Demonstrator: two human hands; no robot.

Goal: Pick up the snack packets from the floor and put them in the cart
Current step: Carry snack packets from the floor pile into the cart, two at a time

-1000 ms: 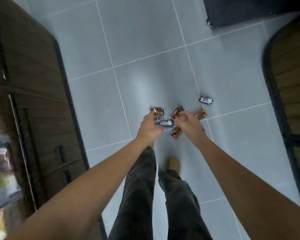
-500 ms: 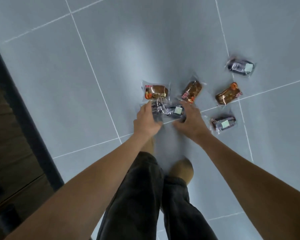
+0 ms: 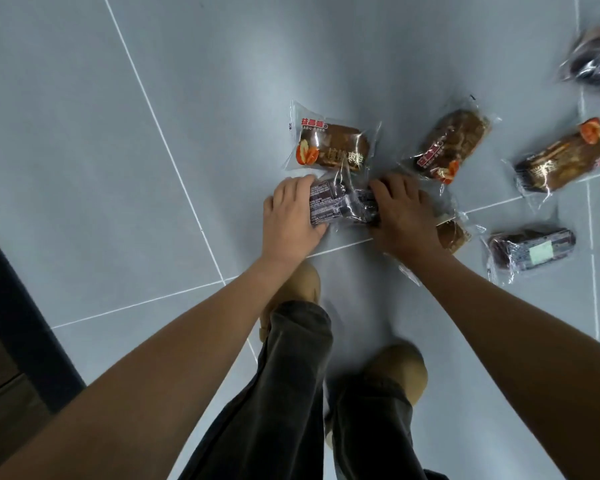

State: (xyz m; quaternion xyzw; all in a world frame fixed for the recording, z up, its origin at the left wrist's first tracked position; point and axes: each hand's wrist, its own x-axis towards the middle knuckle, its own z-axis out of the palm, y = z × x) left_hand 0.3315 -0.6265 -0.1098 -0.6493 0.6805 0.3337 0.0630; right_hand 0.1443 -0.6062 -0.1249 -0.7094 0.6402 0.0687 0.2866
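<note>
View closer to floor [image 3: 187,81]; left hand [image 3: 290,218] and right hand [image 3: 407,216] now clasp dark packet [image 3: 342,202] ends, fingers [image 3: 297,185] curled round it.

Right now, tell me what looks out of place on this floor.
Snack packets lie strewn across the tiled floor at mixed angles. The left hand and right hand hold a dark packet; a brown packet lies partly under the right hand. No tear shows.
</note>
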